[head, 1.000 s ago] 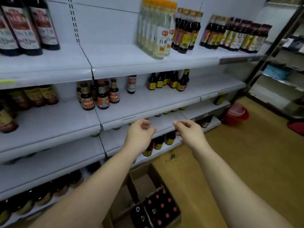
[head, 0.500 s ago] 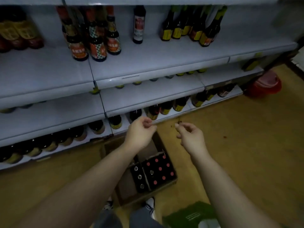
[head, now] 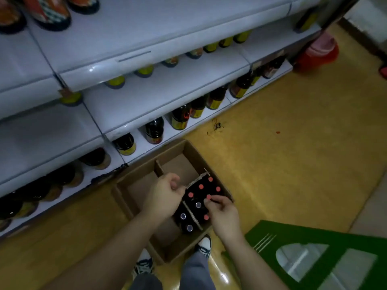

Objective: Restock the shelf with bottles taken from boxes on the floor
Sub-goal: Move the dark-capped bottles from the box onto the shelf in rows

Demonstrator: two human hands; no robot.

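Note:
An open cardboard box with dividers stands on the yellow floor against the bottom shelf. Its right compartment holds several dark bottles with red caps, and dark bottles with silver caps stand beside them. The far and left compartments show bare cardboard. My left hand hovers over the box's middle with its fingers curled, holding nothing. My right hand is low over the red-capped bottles, with its fingertips at one cap and no grip that I can see.
White shelves rise on the left, with dark bottles along the lower tiers. A green bag lies at the lower right. A red bucket stands far right. My shoes touch the box's near edge.
My view tipped down from the shelves to the floor box. Both hands dropped from shelf height to just above the box, the right reaching the red-capped bottles.

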